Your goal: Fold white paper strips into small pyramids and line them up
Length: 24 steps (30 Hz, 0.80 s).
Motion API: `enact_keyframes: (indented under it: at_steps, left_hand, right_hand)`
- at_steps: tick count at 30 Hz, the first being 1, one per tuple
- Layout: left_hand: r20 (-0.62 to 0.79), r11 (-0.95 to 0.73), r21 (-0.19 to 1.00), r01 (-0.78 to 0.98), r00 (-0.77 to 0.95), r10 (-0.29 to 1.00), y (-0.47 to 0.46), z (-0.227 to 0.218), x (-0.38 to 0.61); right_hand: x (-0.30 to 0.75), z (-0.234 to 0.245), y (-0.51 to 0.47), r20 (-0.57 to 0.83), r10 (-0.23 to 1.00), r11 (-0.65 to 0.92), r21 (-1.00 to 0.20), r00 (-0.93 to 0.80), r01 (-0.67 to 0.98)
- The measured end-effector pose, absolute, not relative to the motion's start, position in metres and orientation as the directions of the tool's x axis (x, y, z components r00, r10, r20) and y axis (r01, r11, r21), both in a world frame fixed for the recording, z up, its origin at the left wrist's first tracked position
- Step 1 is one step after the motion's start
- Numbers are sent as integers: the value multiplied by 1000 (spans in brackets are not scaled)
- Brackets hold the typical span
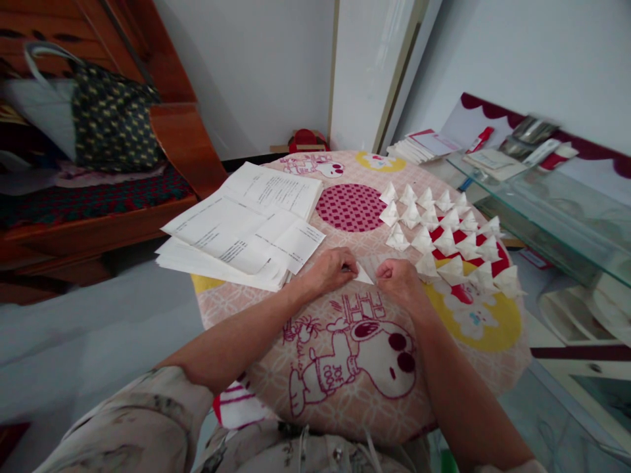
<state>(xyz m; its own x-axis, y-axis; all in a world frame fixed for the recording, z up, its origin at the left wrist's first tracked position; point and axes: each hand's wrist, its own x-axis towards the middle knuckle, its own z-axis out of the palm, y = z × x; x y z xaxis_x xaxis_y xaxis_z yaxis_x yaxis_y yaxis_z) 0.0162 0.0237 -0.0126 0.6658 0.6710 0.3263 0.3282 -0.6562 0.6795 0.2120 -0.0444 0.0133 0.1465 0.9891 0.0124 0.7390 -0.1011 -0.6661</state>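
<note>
My left hand (331, 268) and my right hand (400, 278) rest close together on a round cushion-like table (374, 387) covered with a pink cartoon-dog cloth. Between them lies a small white folded paper triangle (363, 275). Both hands have curled fingers pressing on it, the left on its left corner, the right at its right edge. Several finished folded paper triangles (446, 240) lie in rows just beyond my right hand. A stack of printed white sheets (249, 226) sits to the left of my left hand.
A glass-topped table (562, 203) with papers and small items stands at right. A wooden bench (98, 217) with a dark patterned bag (111, 121) is at left. A red object (308, 140) sits on the floor by the far wall.
</note>
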Motion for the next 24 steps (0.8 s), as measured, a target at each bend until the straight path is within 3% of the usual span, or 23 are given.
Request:
enact_keyframes:
  at_steps: [3, 6, 9, 16, 24]
  left_hand:
    - [327, -659, 675, 331, 667, 670, 24, -12, 17]
    - [308, -647, 665, 372, 653, 692, 23, -11, 17]
    - [277, -618, 675, 402, 638, 718, 27, -10, 13]
    - [173, -443, 856, 266, 661, 730, 43, -13, -2]
    - [152, -415, 847, 332, 597, 788, 35, -10, 2]
  right_hand:
    - [203, 13, -42, 68, 986, -42, -783, 152, 621]
    - [189, 10, -38, 53, 997, 18, -846, 51, 534]
    - [181, 6, -33, 33, 999, 17, -820, 17, 572]
    - [176, 9, -26, -39, 996, -78, -791, 77, 607]
    - [176, 9, -26, -7, 997, -57, -775, 82, 630]
